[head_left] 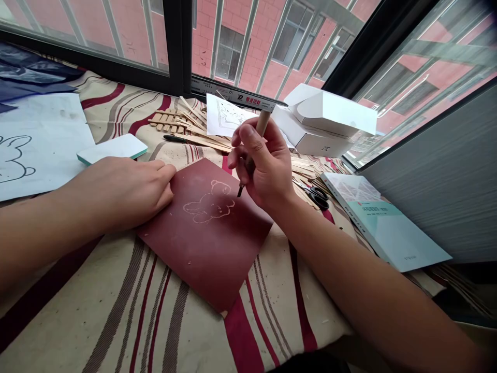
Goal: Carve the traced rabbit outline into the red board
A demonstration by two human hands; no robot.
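Note:
A dark red carving block or lino sheet (229,259) lies tilted on the striped cloth, with a pale bear-like outline (209,203) cut into its surface. My right hand (264,166) is shut on a wooden-handled carving tool (263,124), and the tool's metal tip touches the sheet just right of the outline. My left hand (132,191) rests flat, holding nothing, with its fingertips on the sheet's left edge.
Around the sheet lie a drawing on white paper (39,145), a pale green block (112,148), wooden sticks (171,122), a sketch (227,116), a white ZTE box (310,129), black-handled scissors (317,197) and a book (384,223). A window runs along the far side.

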